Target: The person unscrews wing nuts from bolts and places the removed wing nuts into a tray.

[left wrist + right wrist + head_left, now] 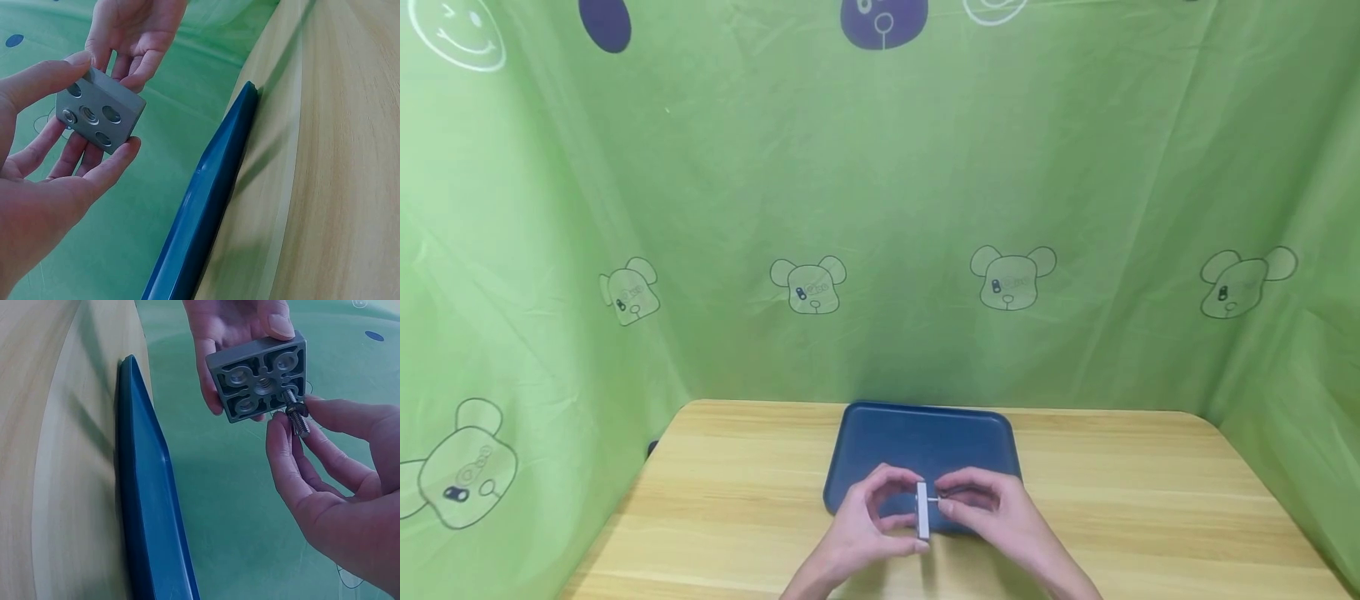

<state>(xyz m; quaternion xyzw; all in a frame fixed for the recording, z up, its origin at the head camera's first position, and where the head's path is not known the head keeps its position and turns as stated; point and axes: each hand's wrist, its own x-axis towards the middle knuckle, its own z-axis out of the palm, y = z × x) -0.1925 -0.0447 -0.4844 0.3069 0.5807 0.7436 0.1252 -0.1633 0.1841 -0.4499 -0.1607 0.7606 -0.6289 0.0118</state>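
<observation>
My left hand (863,518) holds a small grey square block (922,512) by its edges, on its side above the tray. The left wrist view shows its flat face (94,128) with several round holes, one of them filled by a bolt's end (70,115). Ribs and round bosses mark the other face (262,387) in the right wrist view. From one corner boss sticks out a threaded bolt (302,430), with a dark nut (297,409) around it. Thumb and fingers of my right hand (1003,512) pinch at this nut, close to the block.
A blue rectangular tray (917,433) with a raised rim lies on the wood-grain table (1120,483), behind and beneath the hands. Green printed curtains (910,200) hang at the back and on both sides.
</observation>
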